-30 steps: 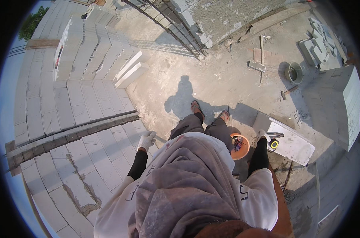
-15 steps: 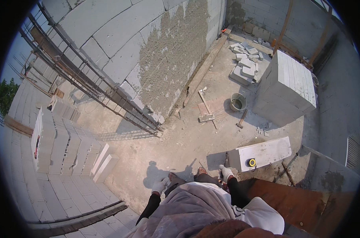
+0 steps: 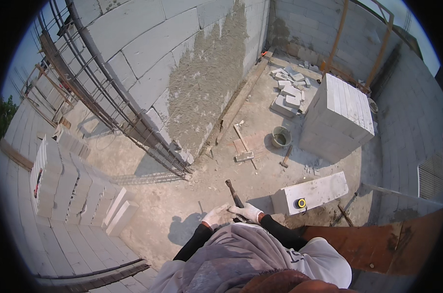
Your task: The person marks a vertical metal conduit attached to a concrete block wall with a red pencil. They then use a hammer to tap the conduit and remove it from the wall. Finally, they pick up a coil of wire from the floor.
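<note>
"Your fingers?"

"My right white-gloved hand wraps a slim, dark, stick-shaped tool with a brownish end; my left white-gloved hand meets it, finger spread unclear."

"Room?"

"Grey concrete floor ahead of them; a white rectangular block edges their right."

"The tool?"

"Jutting beyond my fingers, long axis forward, slightly left."

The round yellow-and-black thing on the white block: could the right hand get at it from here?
Probably yes: the round yellow-and-black thing lies uncovered atop the white block, with nothing seen blocking the right hand. But that hand seems busy gripping a dark tool.
</note>
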### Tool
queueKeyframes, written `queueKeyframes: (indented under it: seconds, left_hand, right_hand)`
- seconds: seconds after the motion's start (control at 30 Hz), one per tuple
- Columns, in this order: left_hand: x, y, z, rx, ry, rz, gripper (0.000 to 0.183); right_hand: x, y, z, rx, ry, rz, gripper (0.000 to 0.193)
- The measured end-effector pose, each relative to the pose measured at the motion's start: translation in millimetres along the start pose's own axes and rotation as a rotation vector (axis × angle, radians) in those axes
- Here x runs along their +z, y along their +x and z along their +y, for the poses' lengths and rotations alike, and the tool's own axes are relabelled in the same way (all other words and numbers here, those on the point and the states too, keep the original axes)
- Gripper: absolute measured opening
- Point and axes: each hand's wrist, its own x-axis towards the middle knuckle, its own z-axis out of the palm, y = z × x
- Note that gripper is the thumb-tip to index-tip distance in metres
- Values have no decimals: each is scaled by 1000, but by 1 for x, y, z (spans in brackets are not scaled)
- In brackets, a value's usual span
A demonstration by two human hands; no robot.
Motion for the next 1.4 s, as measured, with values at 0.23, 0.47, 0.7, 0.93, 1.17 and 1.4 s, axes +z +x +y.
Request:
queueKeyframes:
  seconds: [0.23, 0.47, 0.7, 0.93, 1.17, 1.4]
  left_hand:
    - [22, -34, -4, 166, 270, 120, 33]
    - [5, -37, -19, 259, 554, 315, 27]
    - [19, -31, -19, 317, 743, 449, 34]
    - [-25, -71, -60, 503, 1072, 793, 43]
    - [-35, -145, -126, 230, 990, 1040, 48]
    - [-76, -166, -222, 114, 709, 1234, 57]
  right_hand:
    - [9, 13, 11, -108, -163, -39, 69]
    - [19, 17, -3, -91, -269, -110, 65]
    - [15, -6, -32, -201, -74, -97, 42]
    - [23, -45, -37, -394, 42, 142, 44]
    - [-1, 50, 49, -254, -144, 187, 20]
    - [17, 47, 56, 191, -415, -203, 27]
